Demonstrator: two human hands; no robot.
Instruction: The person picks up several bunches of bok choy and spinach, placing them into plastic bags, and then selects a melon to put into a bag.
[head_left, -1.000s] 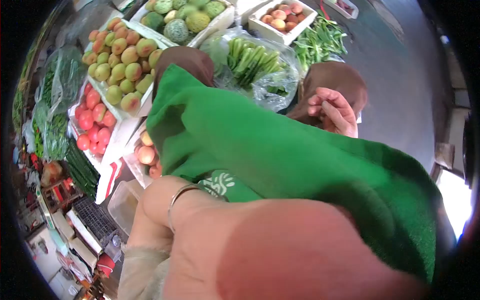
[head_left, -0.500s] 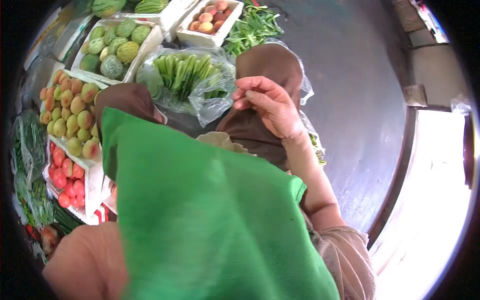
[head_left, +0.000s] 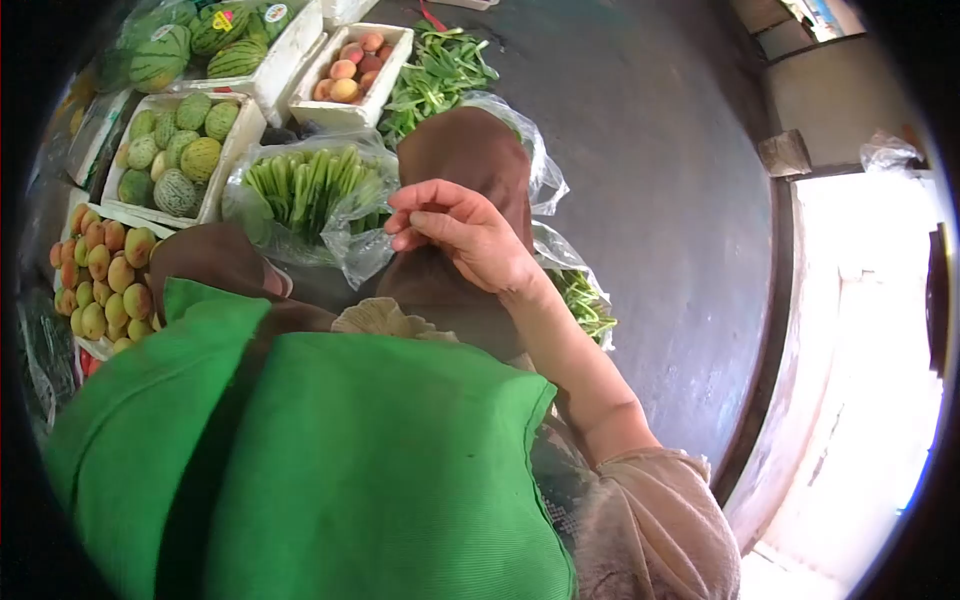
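My right hand (head_left: 455, 232) is raised over my right knee (head_left: 465, 150), its fingers loosely bent with gaps between them. Nothing shows in it. Behind its fingertips lies a clear plastic bag (head_left: 355, 240) around long green vegetable stalks (head_left: 310, 190). A green cloth (head_left: 370, 450) spreads over my front and lap, with a dark fold or gap on its left side. My left hand cannot be seen.
Left of my knees stand white foam boxes of mottled melons (head_left: 175, 150) and yellow-red fruit (head_left: 110, 275). Farther back are watermelons (head_left: 235, 55) and a box of peaches (head_left: 350, 65). Leafy greens (head_left: 440, 75) lie beside them on the dark floor (head_left: 660, 200). A bright doorway (head_left: 850, 380) is at right.
The green cloth's raised corner has dropped and spread leftward over my lap. The view has shifted, so surroundings sit farther left. My right hand keeps much the same pose over my knee.
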